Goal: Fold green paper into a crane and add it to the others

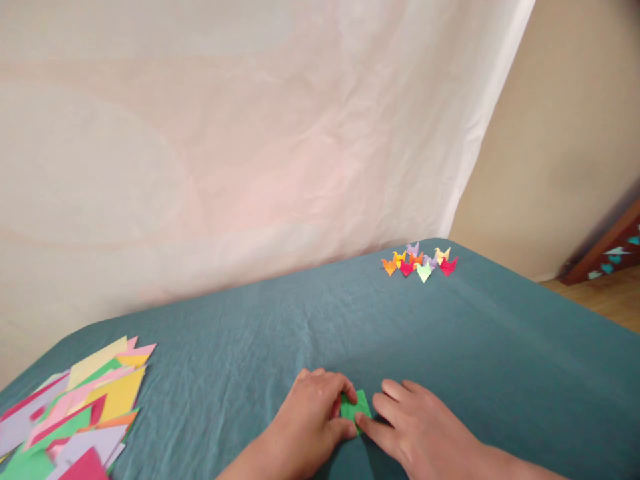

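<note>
A small folded piece of green paper (363, 403) lies on the dark green cloth near the front middle of the table. My left hand (315, 413) grips its left side, with the thumb at the lower edge and a fingertip at the upper edge. From the right, my right hand (417, 423) presses the index fingertip onto the paper's lower part. The other fingers of that hand are curled, and its thumb is hidden. Part of the paper's left side is covered by my left fingers.
Loose coloured paper sheets (90, 400) overlap in a pile at the left. Several folded paper birds (424, 270) stand at the table's far right corner. A pale cloth (250, 153) hangs behind the table (240, 340). Wooden floor (600, 297) shows at right.
</note>
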`<move>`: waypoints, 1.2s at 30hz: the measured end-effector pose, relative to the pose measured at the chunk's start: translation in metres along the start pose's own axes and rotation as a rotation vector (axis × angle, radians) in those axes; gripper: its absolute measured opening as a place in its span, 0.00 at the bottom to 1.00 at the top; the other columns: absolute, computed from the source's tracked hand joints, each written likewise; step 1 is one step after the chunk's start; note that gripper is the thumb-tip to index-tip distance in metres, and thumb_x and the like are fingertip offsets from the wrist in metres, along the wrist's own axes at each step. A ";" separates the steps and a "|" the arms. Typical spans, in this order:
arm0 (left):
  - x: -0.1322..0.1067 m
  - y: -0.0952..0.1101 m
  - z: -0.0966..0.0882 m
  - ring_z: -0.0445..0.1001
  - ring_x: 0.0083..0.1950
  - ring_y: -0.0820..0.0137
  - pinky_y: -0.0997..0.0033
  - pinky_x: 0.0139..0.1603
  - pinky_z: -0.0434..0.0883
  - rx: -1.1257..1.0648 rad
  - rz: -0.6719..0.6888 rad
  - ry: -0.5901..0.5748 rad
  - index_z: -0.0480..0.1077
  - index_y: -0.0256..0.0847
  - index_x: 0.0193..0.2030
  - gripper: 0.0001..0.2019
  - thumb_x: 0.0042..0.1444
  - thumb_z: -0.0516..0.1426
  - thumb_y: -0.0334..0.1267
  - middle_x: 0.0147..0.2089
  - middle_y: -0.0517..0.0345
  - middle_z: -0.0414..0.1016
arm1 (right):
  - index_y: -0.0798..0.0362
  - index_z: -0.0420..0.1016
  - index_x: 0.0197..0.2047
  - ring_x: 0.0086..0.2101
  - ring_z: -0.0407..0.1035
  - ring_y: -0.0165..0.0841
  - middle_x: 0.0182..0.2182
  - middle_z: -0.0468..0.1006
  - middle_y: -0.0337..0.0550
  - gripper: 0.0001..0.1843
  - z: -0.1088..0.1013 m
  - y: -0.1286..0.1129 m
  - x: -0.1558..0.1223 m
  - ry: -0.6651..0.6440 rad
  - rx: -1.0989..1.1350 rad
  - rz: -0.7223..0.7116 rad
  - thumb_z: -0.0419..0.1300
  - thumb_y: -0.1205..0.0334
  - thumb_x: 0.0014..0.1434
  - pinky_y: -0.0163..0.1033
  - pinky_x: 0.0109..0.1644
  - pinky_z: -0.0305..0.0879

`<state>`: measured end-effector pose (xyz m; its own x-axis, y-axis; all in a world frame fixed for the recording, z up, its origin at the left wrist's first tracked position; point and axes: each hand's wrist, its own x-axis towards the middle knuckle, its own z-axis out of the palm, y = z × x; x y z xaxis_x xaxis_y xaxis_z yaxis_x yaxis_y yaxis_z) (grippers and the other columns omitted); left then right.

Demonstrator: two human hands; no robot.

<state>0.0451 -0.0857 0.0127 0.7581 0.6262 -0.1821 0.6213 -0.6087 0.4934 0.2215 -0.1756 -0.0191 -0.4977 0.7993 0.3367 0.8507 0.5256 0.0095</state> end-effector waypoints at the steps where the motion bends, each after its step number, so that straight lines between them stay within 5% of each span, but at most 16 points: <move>1: 0.000 0.000 0.000 0.68 0.40 0.68 0.69 0.42 0.57 0.001 -0.002 0.002 0.71 0.46 0.42 0.11 0.49 0.61 0.36 0.34 0.63 0.73 | 0.49 0.72 0.40 0.30 0.62 0.35 0.27 0.71 0.38 0.09 0.000 0.001 -0.001 -0.003 0.005 0.011 0.61 0.62 0.54 0.40 0.28 0.49; 20: -0.001 0.002 -0.009 0.69 0.40 0.66 0.68 0.42 0.58 -0.024 -0.005 -0.085 0.70 0.45 0.41 0.14 0.46 0.62 0.34 0.33 0.64 0.74 | 0.47 0.74 0.33 0.28 0.62 0.33 0.23 0.69 0.37 0.02 0.010 0.015 -0.003 0.042 0.058 0.082 0.61 0.64 0.55 0.38 0.28 0.50; 27: 0.000 -0.010 -0.004 0.69 0.43 0.66 0.69 0.43 0.61 -0.012 0.024 -0.070 0.68 0.46 0.47 0.19 0.46 0.63 0.36 0.41 0.60 0.73 | 0.50 0.74 0.45 0.37 0.66 0.33 0.35 0.74 0.42 0.21 0.003 0.024 0.005 0.053 0.402 0.272 0.48 0.78 0.57 0.36 0.40 0.62; 32: 0.004 -0.009 0.004 0.66 0.53 0.58 0.62 0.53 0.62 -0.031 -0.024 -0.028 0.62 0.45 0.57 0.33 0.43 0.65 0.40 0.53 0.50 0.67 | 0.53 0.73 0.48 0.40 0.66 0.37 0.39 0.75 0.46 0.21 0.006 0.024 0.008 0.056 0.476 0.249 0.49 0.77 0.56 0.41 0.45 0.65; 36: 0.011 -0.008 0.011 0.67 0.51 0.59 0.60 0.53 0.62 -0.037 -0.060 -0.032 0.62 0.42 0.58 0.35 0.40 0.66 0.34 0.50 0.50 0.69 | 0.54 0.73 0.47 0.39 0.66 0.37 0.38 0.75 0.47 0.20 0.009 0.023 0.008 0.066 0.527 0.251 0.49 0.77 0.56 0.42 0.44 0.65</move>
<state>0.0507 -0.0794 -0.0022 0.7263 0.6445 -0.2391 0.6583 -0.5521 0.5116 0.2361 -0.1546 -0.0247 -0.2657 0.9072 0.3262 0.7339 0.4098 -0.5417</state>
